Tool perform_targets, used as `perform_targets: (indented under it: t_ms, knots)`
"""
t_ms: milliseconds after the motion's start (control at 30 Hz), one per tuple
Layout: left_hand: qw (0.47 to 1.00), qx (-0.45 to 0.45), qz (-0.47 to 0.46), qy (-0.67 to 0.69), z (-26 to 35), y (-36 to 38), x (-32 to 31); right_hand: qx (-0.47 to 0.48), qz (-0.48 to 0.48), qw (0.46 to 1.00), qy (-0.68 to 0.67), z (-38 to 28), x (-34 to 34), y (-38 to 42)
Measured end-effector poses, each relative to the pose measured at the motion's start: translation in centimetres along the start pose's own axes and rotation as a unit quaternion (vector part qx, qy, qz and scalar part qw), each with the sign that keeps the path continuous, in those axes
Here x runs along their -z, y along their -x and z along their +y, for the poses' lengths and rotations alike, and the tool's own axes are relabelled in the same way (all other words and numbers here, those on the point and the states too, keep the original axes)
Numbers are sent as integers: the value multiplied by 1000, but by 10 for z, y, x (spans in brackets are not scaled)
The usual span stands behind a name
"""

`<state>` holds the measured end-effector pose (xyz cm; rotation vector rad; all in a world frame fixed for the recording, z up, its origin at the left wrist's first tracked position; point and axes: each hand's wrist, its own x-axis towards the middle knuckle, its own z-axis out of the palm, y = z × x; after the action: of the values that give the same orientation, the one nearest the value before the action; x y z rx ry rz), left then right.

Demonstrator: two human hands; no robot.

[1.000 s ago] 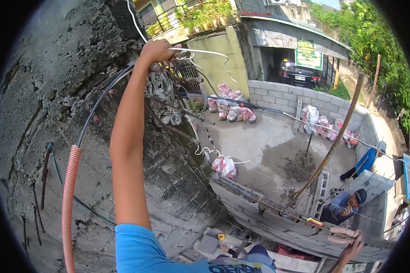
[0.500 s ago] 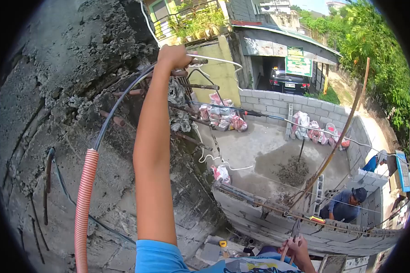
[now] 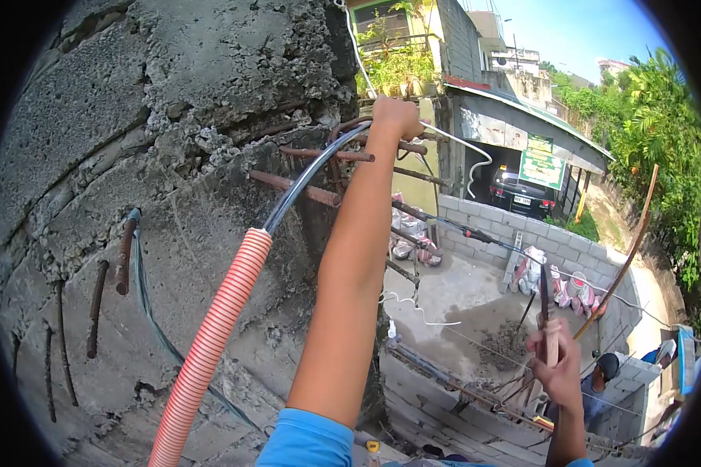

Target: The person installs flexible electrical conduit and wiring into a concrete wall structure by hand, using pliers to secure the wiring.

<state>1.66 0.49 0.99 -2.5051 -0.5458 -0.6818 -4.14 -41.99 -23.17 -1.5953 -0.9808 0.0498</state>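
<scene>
My left hand (image 3: 397, 118) is stretched out beside the rough concrete wall, its fingers closed round dark electrical cables (image 3: 308, 175). These cables come out of an orange corrugated conduit (image 3: 214, 342) left of my forearm. A white wire (image 3: 475, 148) sticks out past that hand to the right, its end curled. Rusty rebar stubs (image 3: 327, 154) project close under the cables. On the lower right, my right hand (image 3: 561, 377) grips a pair of pliers (image 3: 551, 307) held upright with the dark jaws pointing up. That hand is slightly blurred, and the two hands are well apart.
More rebar (image 3: 125, 257) juts from the concrete wall (image 3: 179, 140) at left. A spliced cable (image 3: 483, 233) spans the yard below, near a slanting pole (image 3: 627, 257). Block walls (image 3: 475, 222) enclose filled sacks (image 3: 530, 272). A person in a dark cap (image 3: 606, 366) is lower right.
My right hand has risen with the pliers from near my waist. The view has shifted, so my left hand, still on the cables, and the conduit appear farther right.
</scene>
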Motion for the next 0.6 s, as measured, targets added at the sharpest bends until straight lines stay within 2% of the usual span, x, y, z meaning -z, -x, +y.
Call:
perform_targets:
  t_ms: [33, 100, 133, 200, 233, 300, 333, 400, 467, 533, 600]
  knots:
    - [1000, -1, 6, 2, 0, 0, -1, 117, 78, 986, 90, -18, -1, -32]
    - [1000, 1, 2, 12, 0, -1, 0, 222, 118, 961, 112, -72, -8, -93]
    - [1000, -1, 3, 13, 0, 0, 2, 276, 101, 950, 102, -87, -7, -126]
    - [1000, -4, 3, 14, 0, 2, 3, 376, 68, 898, 216, -130, -7, -192]
    - [1000, -4, 4, 14, 0, 3, 3, 415, 91, 862, 277, -149, -14, -225]
    - [1000, -6, 5, 13, 1, 3, 2, 393, 144, 840, 345, -172, -31, -298]
    - [1000, -6, 6, 12, 0, 2, 2, 457, 134, 755, 450, -187, -37, -330]
    - [1000, -5, 0, 19, 1, 2, 2, 284, 45, 820, 494, -229, -57, -370]
    - [1000, -9, -4, 23, 0, 4, 5, 389, 113, 715, 570, -221, -71, -449]
    - [999, -23, 10, 29, -2, 1, 1, 265, 70, 787, 552, -244, -93, -453]
    - [998, -32, 27, 44, -3, 3, 1, 244, 60, 805, 537, -252, -107, -472]
